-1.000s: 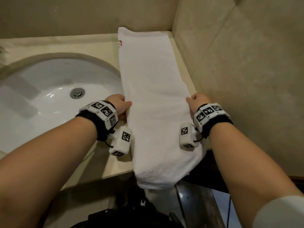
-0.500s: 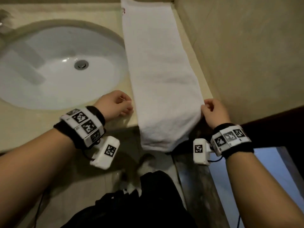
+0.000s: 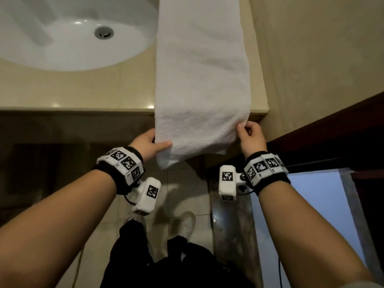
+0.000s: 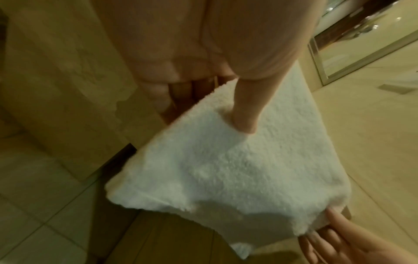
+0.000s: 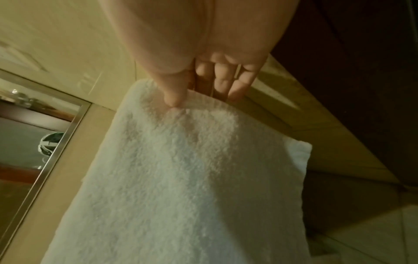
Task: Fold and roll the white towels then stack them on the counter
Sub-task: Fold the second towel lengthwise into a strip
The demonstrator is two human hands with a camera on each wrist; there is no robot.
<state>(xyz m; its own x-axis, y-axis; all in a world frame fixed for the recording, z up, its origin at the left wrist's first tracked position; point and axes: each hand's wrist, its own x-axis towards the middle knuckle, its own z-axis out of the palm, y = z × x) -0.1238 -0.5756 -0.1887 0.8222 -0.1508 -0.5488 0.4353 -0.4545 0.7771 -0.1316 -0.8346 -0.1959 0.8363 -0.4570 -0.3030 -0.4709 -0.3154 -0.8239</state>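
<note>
The white towel, folded into a long strip, lay along the counter with its near end hanging over the front edge between the two hands. The left hand pinched the strip's left edge, thumb on top and fingers curled beneath. The right hand pinched the right edge just below the counter corner, thumb pressed against its fingers. Beyond the left hand sat the white sink, holding only its metal drain.
</note>
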